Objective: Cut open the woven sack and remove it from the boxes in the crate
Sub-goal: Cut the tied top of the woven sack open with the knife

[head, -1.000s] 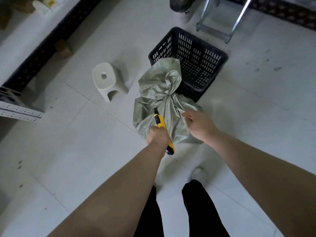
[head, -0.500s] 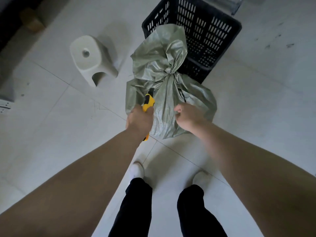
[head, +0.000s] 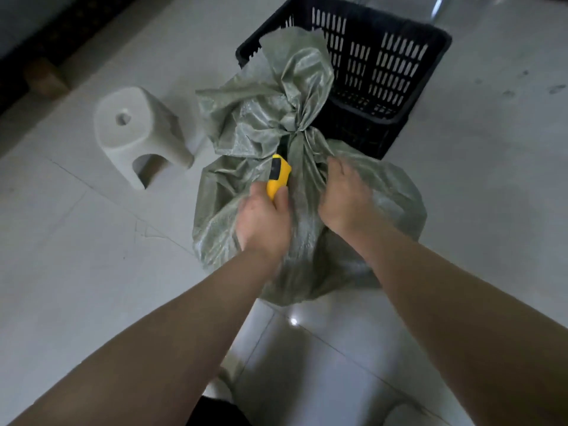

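A grey-green woven sack (head: 246, 124), tied in a knot at its neck, stands on the tiled floor in front of a black slatted plastic crate (head: 384, 66). My left hand (head: 264, 219) is closed around a yellow utility knife (head: 278, 176), whose tip points at the tied neck just below the knot. My right hand (head: 347, 201) pinches the sack fabric to the right of the neck. The sack's contents are hidden. The crate's visible interior looks dark and holds nothing I can make out.
A small white plastic stool (head: 138, 133) stands to the left of the sack. A brown block (head: 46, 78) lies by a dark shelf edge at the far left. My feet and dark trousers (head: 215, 410) are at the bottom edge. Metal ladder legs (head: 436, 7) rise behind the crate.
I have leaned in closer to the sack. The knife has moved up toward the knot, and my right hand has shifted up to grip the fabric beside the neck.
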